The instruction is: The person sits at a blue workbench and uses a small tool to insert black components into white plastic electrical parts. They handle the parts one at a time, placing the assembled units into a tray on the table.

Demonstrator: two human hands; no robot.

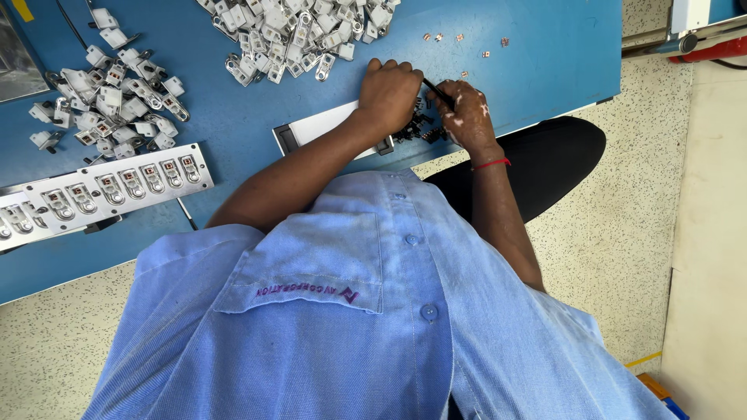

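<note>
The blue work table (233,140) ends in a straight near edge just below both hands, with speckled floor (622,257) beyond it; open blue surface lies to the right of the hands, up to the table's right edge. The left hand (389,93) rests knuckles-up with fingers curled together over a white flat rectangular fixture with black end pieces (311,128); what the fingers press cannot be made out. The right hand (467,117) pinches a thin black rod-shaped tool (437,93), fingers closed on it, above a cluster of small dark parts (424,128) at the near edge. The tool's tip is hidden between the hands. A heap of small silver metal clips (296,35) lies behind the hands, cut off by the top edge. A long silver metal tray holding a row of clips (101,190) lies well to the left.
</note>
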